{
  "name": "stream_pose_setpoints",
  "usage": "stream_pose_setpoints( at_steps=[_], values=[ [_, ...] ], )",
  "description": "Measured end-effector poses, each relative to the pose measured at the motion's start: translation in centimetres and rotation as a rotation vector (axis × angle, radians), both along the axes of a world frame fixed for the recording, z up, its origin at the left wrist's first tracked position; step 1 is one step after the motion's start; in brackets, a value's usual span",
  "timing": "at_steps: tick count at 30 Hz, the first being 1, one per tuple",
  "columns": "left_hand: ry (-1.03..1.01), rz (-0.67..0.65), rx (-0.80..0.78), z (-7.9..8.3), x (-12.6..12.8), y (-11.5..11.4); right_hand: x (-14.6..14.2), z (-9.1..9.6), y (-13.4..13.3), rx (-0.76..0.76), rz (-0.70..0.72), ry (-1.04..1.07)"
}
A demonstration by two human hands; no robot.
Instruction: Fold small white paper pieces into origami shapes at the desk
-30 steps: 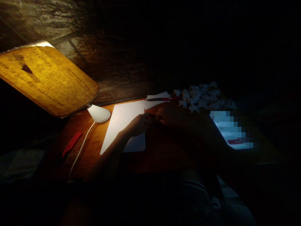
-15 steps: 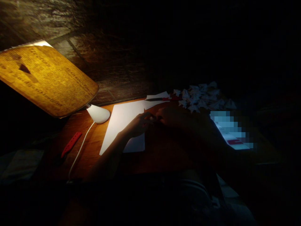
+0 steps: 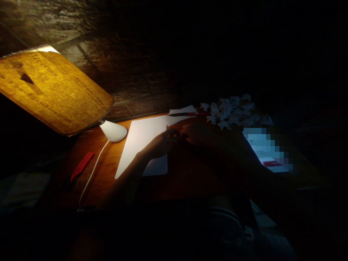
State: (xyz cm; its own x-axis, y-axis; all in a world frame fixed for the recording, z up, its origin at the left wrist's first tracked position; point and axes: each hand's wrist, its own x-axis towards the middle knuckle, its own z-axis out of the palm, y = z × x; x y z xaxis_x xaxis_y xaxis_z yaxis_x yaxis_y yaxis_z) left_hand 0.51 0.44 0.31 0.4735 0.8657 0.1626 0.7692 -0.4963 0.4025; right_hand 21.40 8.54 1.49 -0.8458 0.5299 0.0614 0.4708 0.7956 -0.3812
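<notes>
My left hand [image 3: 161, 142] reaches over the right edge of a stack of white paper [image 3: 145, 132], its fingers bent and drawn together. Close beside it, fingertips almost meeting, my right hand [image 3: 194, 133] is curled in deep shadow over the wooden table. Whatever the two hands pinch between them is too dark and small to make out. Behind them, a slim black and red tool [image 3: 187, 114] lies across smaller white sheets [image 3: 187, 109]. To the right of that tool sits a heap of folded white paper pieces [image 3: 231, 110].
At the left stands a lamp with a printed shade [image 3: 57, 90] and white base [image 3: 114, 131]; its cable [image 3: 94, 170] runs to the front edge. A red slotted object [image 3: 82, 166] lies left of the cable. A lit screen [image 3: 261, 152] rests at the right. Behind is a stone wall [image 3: 130, 79].
Both hands stay in nearly the same place, with only slight finger movement. A small pale spot between the fingertips is less visible now. The camera view has shifted slightly.
</notes>
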Motion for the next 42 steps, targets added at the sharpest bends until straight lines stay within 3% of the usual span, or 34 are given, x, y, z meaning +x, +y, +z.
stream_pose_setpoints(
  at_steps=[23,28,34,42],
  values=[
    [-0.002,-0.034,0.009,-0.2,-0.2,0.4,0.3,2.0,-0.1,0.032,0.114,-0.174],
    [0.006,-0.025,-0.003,-0.1,-0.2,0.4,0.5,2.6,-1.3,0.034,0.084,-0.164],
    [0.0,-0.006,-0.023,-0.3,-0.2,0.4,0.7,3.3,-2.7,0.099,-0.09,-0.081],
    [0.01,-0.062,0.007,-0.2,-0.4,0.5,0.7,3.4,-1.6,0.023,0.02,-0.215]
  ],
)
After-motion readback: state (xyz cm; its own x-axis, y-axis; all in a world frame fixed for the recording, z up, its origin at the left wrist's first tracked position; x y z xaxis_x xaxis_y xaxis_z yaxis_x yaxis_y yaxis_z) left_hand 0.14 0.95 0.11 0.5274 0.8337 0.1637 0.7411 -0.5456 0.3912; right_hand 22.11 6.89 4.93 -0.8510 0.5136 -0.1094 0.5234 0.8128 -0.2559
